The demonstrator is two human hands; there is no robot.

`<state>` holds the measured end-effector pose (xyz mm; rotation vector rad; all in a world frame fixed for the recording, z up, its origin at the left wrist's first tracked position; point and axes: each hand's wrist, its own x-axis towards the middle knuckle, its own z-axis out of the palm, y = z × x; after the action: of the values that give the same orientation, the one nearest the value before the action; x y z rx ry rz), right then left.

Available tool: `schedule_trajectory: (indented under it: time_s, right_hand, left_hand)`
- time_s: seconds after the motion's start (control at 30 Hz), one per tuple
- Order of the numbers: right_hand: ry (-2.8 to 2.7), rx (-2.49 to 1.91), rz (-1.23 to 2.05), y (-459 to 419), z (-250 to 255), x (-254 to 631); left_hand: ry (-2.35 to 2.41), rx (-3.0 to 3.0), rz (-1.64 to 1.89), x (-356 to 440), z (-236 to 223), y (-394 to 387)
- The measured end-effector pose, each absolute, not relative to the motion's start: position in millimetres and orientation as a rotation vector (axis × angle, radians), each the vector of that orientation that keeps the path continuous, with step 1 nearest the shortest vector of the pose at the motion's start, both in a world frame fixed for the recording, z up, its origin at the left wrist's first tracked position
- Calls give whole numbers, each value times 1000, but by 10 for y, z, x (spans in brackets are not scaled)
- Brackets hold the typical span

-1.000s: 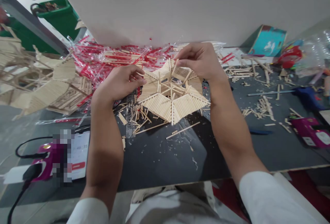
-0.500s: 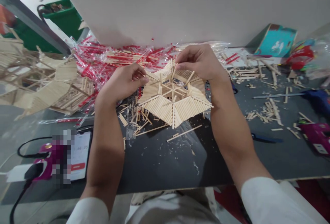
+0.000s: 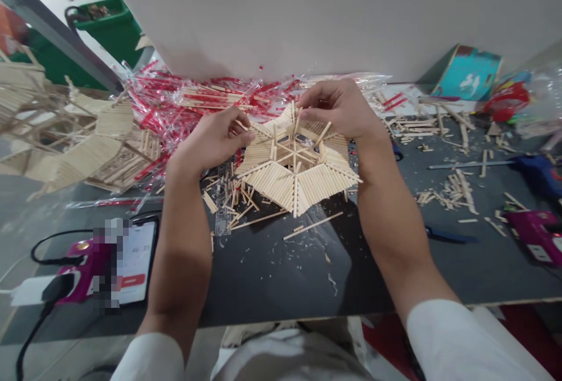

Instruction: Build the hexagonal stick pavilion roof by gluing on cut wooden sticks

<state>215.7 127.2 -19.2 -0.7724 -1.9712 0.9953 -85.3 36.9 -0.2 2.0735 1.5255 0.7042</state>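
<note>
A star-shaped wooden-stick roof model (image 3: 270,185) stands in the middle of the black table, with a spoked opening at its centre. Short sticks rise around that opening. My left hand (image 3: 219,138) is at the model's back left corner, thumb and forefinger closed on the edge of the roof. At the back of the opening, my right hand (image 3: 338,109) pinches a short wooden stick (image 3: 299,119) held nearly upright. Its lower end is by the rim of the opening; whether it touches is hard to make out.
Plastic-wrapped stick bundles (image 3: 211,97) lie behind the model. More stick models (image 3: 79,147) stand at left. A phone (image 3: 138,264) and purple power strip (image 3: 83,264) lie front left. Offcuts (image 3: 456,188), a blue glue gun (image 3: 538,173) and a dark blue tool (image 3: 452,236) are at right.
Both hands keep nearly the same place and grip on the model and the stick. The view has shifted slightly.
</note>
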Motion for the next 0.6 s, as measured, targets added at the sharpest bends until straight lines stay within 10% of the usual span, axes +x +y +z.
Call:
schedule_trajectory:
  time_s: [0.6]
  right_hand:
    - [-1948, -738, 1054, 1274, -202, 2167]
  left_hand:
    - [1541, 2049, 674, -828, 33, 350]
